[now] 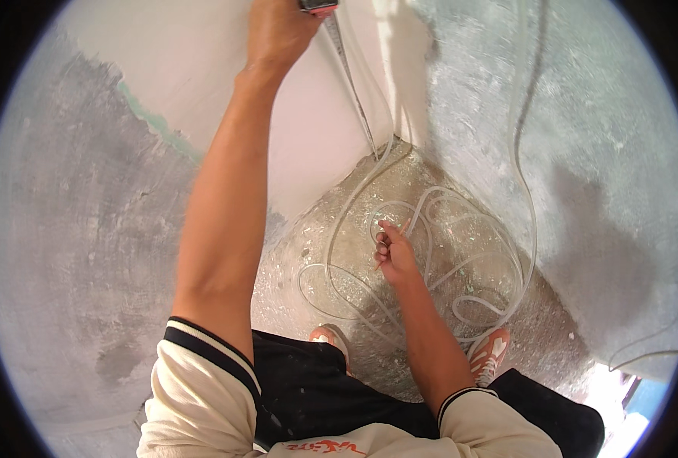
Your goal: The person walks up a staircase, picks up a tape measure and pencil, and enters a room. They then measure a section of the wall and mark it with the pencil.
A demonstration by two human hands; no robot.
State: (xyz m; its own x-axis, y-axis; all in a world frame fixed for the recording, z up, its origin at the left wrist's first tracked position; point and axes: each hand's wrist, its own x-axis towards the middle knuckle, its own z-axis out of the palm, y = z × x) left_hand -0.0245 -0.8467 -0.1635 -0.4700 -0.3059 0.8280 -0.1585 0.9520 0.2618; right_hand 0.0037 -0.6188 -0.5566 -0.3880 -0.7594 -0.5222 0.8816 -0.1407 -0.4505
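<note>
R grip w/ stick, hose below

Looked like a rm. under constr.: patchy white & grey wall, bare grey wall adj., rough floor strewn w/ pale flecks & looped hose.

Head view: wide fisheye, left unit of a side-by-side pair worn on the person's head; upright, unmirrored. Direction: steeply down and forward, facing a room corner. Close range: cream shirt along the lower edge; forearms reaching up the frame, left hand at the upper edge, right hand just right of centre. Farther: floor and sneakers, seen from above. Rim: rounded, dark at the corners.
</note>
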